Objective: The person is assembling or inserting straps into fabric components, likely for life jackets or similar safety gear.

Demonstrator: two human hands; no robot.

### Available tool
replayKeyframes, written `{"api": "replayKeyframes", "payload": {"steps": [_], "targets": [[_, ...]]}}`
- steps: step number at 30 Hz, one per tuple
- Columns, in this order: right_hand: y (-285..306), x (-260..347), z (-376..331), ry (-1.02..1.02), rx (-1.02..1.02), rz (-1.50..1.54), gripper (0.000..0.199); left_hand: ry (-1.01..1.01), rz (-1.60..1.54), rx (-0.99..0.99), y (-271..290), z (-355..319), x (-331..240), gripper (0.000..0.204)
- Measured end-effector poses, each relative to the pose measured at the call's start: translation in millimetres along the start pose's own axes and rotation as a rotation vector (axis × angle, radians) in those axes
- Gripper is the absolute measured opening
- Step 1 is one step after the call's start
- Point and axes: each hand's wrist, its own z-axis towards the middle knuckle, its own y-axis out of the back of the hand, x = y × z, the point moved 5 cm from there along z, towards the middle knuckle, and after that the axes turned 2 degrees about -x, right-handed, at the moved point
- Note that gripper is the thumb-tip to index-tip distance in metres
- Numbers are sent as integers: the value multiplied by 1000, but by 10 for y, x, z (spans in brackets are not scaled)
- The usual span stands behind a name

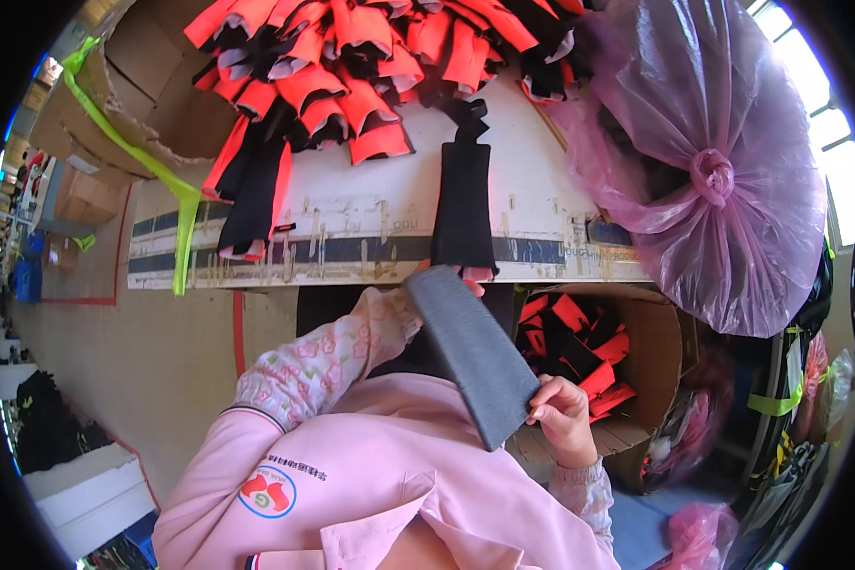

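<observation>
A flat, dark grey panel (475,356), long and slightly tapered, is held at a slant in front of my body. My right hand (562,410) pinches its lower right corner between thumb and fingers. At its upper end, my left arm in a floral sleeve (313,356) reaches in behind it. The panel hides most of my left hand, so its grip does not show. Just beyond, a black fabric sleeve (464,204) lies lengthwise on the white table (351,204), its near end at the front edge beside the panel's top.
Orange-and-black fabric pieces (361,76) are heaped at the back of the table. A knotted pink plastic bag (712,176) bulges at the right. Below it stands a cardboard box (651,380) with similar pieces. Another open carton (161,81) and a yellow-green strip (185,218) are at left.
</observation>
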Motion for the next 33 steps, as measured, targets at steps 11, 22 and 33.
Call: {"api": "replayKeyframes", "payload": {"steps": [11, 22, 33], "targets": [[-115, 150, -75, 105, -260, -370, 8, -145, 594, -488, 221, 184, -75, 21], [-470, 115, 738, 174, -358, -848, 25, -51, 246, -220, 70, 176, 159, 47], [-1044, 29, 805, 635, -14, -1709, 47, -163, 465, -46, -268, 186, 27, 46]]}}
